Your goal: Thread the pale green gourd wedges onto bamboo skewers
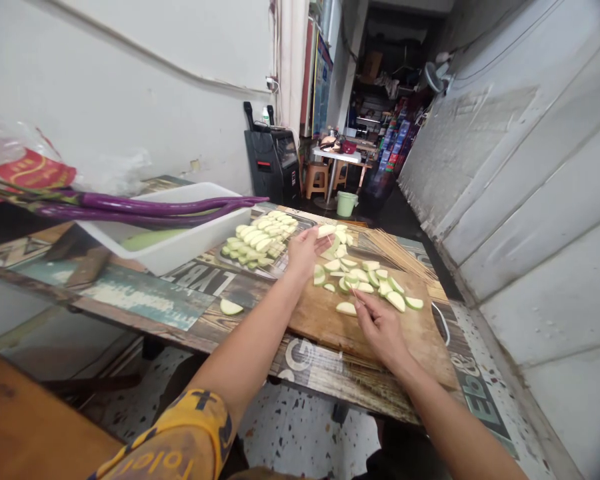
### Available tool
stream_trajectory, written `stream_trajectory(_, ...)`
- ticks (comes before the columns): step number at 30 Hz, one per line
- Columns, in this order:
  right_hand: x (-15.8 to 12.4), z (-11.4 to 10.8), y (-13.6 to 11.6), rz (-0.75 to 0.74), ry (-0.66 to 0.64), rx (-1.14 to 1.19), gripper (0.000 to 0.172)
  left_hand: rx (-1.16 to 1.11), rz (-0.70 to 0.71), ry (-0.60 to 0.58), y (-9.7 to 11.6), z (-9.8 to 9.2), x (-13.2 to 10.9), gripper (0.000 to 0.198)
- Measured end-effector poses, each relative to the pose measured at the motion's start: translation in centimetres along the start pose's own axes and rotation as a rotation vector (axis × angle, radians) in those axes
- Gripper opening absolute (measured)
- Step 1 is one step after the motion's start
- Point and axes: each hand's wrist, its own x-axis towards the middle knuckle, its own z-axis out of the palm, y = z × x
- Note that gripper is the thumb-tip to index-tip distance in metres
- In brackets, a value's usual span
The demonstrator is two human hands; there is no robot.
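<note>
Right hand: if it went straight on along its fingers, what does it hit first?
Right hand: probably the loose cut slices on the cutting board, just past its fingertips. Its height above the board is hard to judge, so it might pass over them.

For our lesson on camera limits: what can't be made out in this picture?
Head view:
- Long purple eggplants: stem ends cut off by left edge.
- Rectangular metal tray: right side partly hidden behind bare left hand.
- Thin brown stick at bare right hand: tip too small.
</note>
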Motion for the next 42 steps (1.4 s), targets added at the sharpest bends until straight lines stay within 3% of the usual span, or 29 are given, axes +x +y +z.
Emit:
stream_trajectory(26,-0.1,0.4,0.8,0.043,-0.007,0.039,0.033,0.092,-0.008,0.004,-0.5,-0.3,0.5,0.015)
stream_trajectory(32,-0.1,0.5,0.3,0.184,-0.105,0.141,0.033,0.107,-0.029,-0.02,-0.6,0.2,-0.2,0.014)
stream_trajectory(38,0.4,0.5,-0.5,0.362,-0.138,0.419,0.03,0.029,-0.106,-0.054,-0.7,0.6,-0.6,0.013)
stream_trajectory(42,0.7,0.6,-0.5,0.371,-0.124,0.467,0.029,-0.06,-0.191,-0.015,-0.7,0.4,-0.1,0.009)
